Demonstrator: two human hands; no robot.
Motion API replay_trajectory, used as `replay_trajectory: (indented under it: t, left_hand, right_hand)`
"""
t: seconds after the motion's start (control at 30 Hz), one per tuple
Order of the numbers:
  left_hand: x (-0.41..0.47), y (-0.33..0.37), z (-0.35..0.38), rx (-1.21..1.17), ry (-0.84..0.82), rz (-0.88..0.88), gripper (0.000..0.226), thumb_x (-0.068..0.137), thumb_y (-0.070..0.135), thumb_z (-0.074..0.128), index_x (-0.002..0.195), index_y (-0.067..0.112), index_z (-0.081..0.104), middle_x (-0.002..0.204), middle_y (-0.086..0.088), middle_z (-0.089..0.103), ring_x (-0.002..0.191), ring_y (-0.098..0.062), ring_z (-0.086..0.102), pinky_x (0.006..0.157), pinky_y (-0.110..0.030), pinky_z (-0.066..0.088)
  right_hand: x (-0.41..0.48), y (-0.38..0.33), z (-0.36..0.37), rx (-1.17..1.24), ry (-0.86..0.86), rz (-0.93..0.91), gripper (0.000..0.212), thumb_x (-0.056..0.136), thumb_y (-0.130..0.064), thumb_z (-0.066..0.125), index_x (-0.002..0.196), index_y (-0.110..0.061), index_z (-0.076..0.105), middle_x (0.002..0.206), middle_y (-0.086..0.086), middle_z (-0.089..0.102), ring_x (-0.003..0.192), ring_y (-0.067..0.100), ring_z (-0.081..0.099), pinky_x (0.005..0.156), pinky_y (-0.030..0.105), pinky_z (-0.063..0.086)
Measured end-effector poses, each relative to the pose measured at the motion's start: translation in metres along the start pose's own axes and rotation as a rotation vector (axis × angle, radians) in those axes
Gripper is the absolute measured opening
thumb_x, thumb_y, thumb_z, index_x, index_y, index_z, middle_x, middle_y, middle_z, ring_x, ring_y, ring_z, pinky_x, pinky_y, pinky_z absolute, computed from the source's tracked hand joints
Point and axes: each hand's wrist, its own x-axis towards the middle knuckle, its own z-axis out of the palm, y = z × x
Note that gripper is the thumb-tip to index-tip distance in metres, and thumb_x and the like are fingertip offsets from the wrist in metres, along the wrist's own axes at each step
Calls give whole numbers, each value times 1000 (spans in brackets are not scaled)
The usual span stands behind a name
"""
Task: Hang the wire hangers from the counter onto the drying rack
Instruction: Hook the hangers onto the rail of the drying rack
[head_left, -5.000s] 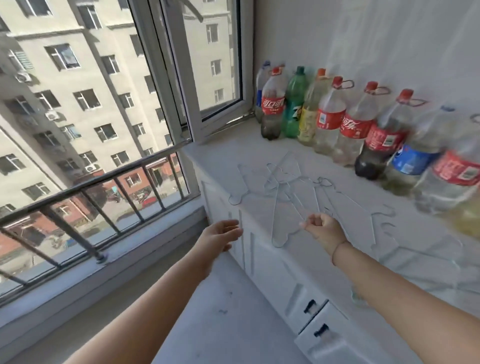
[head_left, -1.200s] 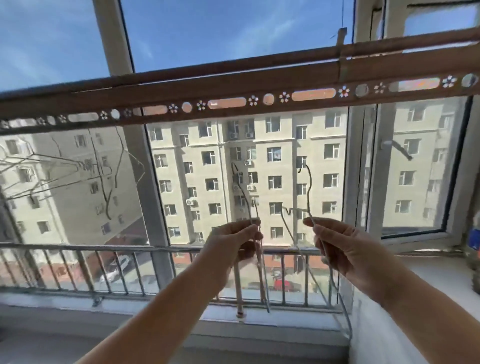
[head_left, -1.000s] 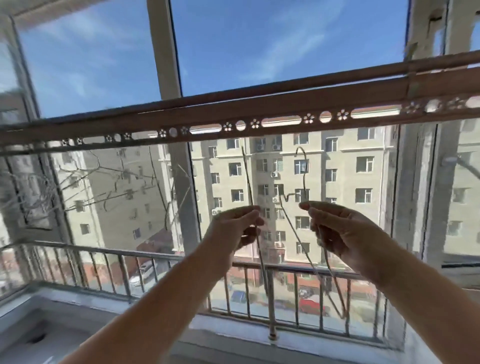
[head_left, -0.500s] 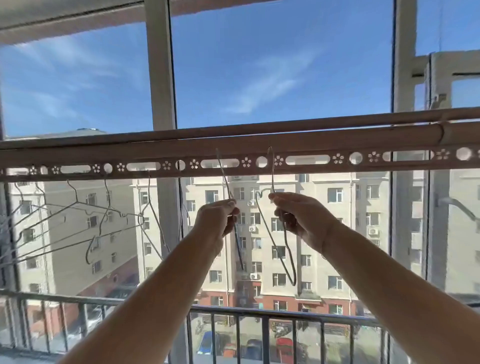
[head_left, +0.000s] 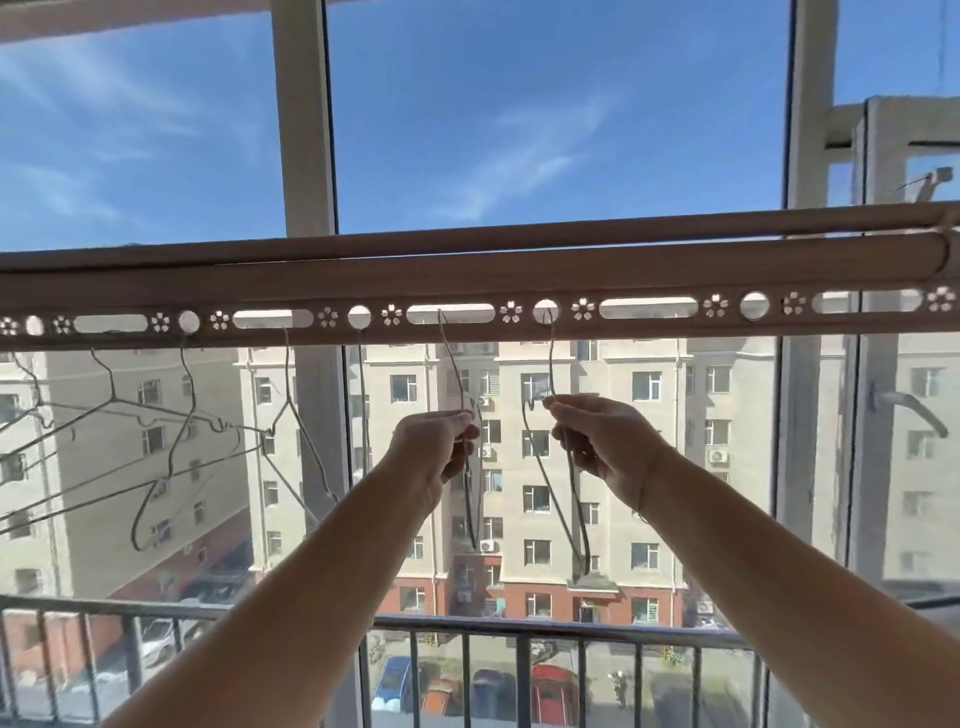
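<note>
Tall windows (head_left: 561, 114) with pale frames (head_left: 304, 119) fill the view, showing bright blue sky streaked with thin cloud. Beyond stands a cream apartment block (head_left: 597, 441) with a red-brick base. A metal railing (head_left: 519, 626) crosses below, with parked cars (head_left: 550, 691) at street level.

White window frame (head_left: 304, 130), upright posts left and right of centre; blue sky with thin cloud behind; beige apartment block (head_left: 597, 467) opposite, red-brick ground floor; grey balcony railing (head_left: 519, 623) across the bottom; parked cars (head_left: 550, 691) on the street below
</note>
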Motion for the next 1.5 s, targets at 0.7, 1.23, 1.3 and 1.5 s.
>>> replay_trajectory:
  t: [0.7, 1.23, 1.3, 1.5]
  left_hand:
    - [-28, -44, -34, 30, 49, 34, 20, 92, 25, 57, 100, 10, 67, 82, 1, 61, 75, -13, 54, 66, -25, 42]
    - [-133, -201, -11, 351, -468, -23, 37, 88, 24, 62, 123, 17, 55, 114, 2, 65, 102, -3, 61, 74, -9, 49]
    - [-139, -215, 5, 331, -544, -45, 41, 87, 20, 63, 127, 15, 53, 118, -2, 64, 100, -1, 61, 74, -7, 49]
    - [-163, -259, 61, 302, -795, -135, 56, 83, 23, 69, 134, 19, 46, 125, -2, 60, 111, -8, 60, 85, -18, 52]
  right_hand:
    - [-25, 53, -19, 2, 105, 48, 14, 90, -24, 55, 89, -13, 63, 75, 0, 56, 64, 11, 50, 61, 24, 39]
    - [-122, 179, -75, -124, 85, 155, 57, 76, -37, 69, 123, -12, 50, 114, 9, 60, 98, 15, 57, 68, 22, 41]
    - [-136, 188, -93, -127, 134, 169, 69, 68, -40, 70, 127, -12, 47, 118, 10, 57, 104, 18, 56, 72, 23, 42]
    - [-186, 202, -164, -176, 373, 198, 69, 76, -31, 74, 134, -14, 40, 128, 10, 49, 117, 24, 51, 89, 29, 43]
